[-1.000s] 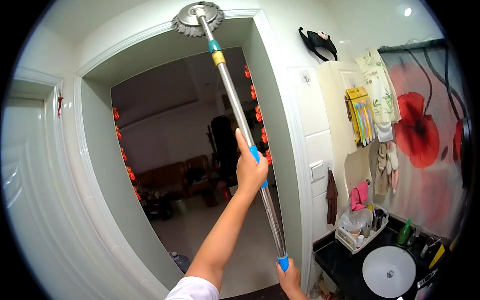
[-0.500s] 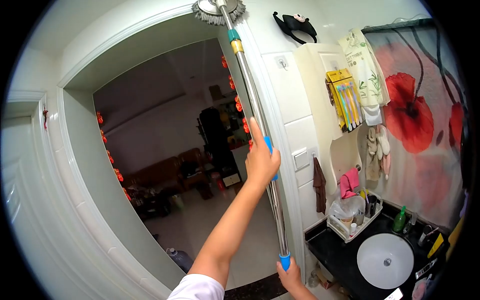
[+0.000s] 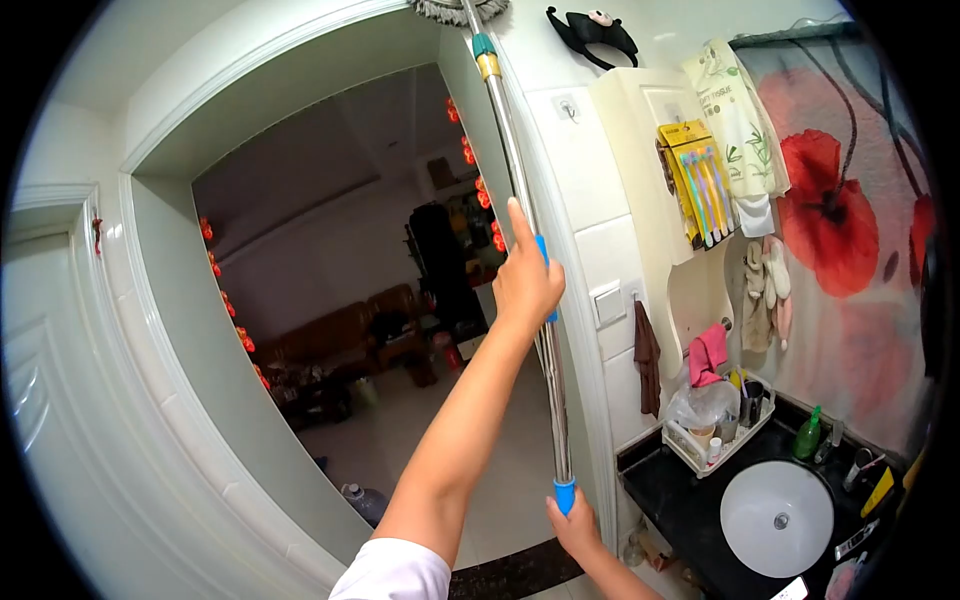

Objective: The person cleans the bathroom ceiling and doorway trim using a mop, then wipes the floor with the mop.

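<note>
A mop with a long silver pole (image 3: 508, 135) slants up across the doorway's right side. Its grey fringed head (image 3: 460, 10) is against the top right corner of the door frame, partly cut off by the upper edge of view. My left hand (image 3: 528, 285) is wrapped round the blue grip at mid-pole, index finger stretched up along the shaft. Lower down, my right hand (image 3: 575, 525) closes on the blue end cap (image 3: 565, 495) of the pole.
White door trim (image 3: 560, 230) runs beside the pole. To the right are a wall cabinet (image 3: 635, 130) with toothbrushes, a white basket (image 3: 690, 460) and a round sink (image 3: 775, 520) in a black counter. A dim room with a sofa (image 3: 330, 340) lies beyond the doorway.
The mop has shifted up and slightly right, its head now partly out of view. Both hands moved up with the pole, and the view has shifted slightly.
</note>
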Available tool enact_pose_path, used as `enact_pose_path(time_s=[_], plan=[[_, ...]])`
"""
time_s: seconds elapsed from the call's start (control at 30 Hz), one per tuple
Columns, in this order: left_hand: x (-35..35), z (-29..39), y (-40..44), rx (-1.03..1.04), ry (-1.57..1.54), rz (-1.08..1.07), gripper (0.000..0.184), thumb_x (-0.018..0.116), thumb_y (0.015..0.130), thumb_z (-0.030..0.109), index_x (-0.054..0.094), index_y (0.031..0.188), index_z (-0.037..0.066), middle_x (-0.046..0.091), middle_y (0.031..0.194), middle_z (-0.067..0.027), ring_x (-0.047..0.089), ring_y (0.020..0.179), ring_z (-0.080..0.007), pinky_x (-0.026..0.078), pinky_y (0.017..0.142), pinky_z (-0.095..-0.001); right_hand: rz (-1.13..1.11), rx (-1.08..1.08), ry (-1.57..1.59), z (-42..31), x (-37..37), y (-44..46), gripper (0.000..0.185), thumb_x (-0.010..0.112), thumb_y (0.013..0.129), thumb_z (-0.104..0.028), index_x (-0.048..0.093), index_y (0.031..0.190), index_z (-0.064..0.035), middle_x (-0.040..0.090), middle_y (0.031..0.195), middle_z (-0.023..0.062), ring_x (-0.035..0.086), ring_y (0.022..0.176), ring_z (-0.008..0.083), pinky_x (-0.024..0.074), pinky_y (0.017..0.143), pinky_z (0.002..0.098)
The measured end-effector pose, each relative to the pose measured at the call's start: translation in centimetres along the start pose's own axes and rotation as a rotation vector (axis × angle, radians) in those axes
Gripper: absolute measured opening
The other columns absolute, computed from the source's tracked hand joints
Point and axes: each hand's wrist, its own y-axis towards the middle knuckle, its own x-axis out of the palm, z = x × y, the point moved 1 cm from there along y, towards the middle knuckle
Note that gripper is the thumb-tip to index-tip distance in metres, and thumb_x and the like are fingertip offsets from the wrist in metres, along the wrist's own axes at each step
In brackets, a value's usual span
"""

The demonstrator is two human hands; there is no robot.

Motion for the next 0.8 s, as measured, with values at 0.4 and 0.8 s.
enact_pose_path(time_s=[0.4,0.8], plan=[[1.6,-1.5,-0.5,-0.078,0.046,-0.107,0.093,0.053,0.076,0.025,-0.005,0.147,0.007,0.063,0.07,-0.0239,0.063,0.065,-0.0416,0.051,0.061,-0.0497,0.024,-0.129,-0.399,2.3,-0.8,1.7,0.052,0.064,0.084,-0.028,0.034,0.113,0.0031,0.059,0.076,0.0277,0.059,0.074,0.0479,0.0449,0.061,0.0514],[1.2,-0.7,-0.7,-0.045,-0.171,-0.117,0.089,0.049,0.079,0.026,-0.004,0.148,0.008,0.065,0.087,-0.0192,0.065,0.073,-0.0311,0.049,0.067,-0.0382,-0.626,0.188,1.066,4.7,-2.9,1.8,0.045,0.056,0.089,-0.052,0.053,0.091,-0.0066,0.052,0.068,-0.0002,0.048,0.055,0.0084,0.041,0.051,0.0231]])
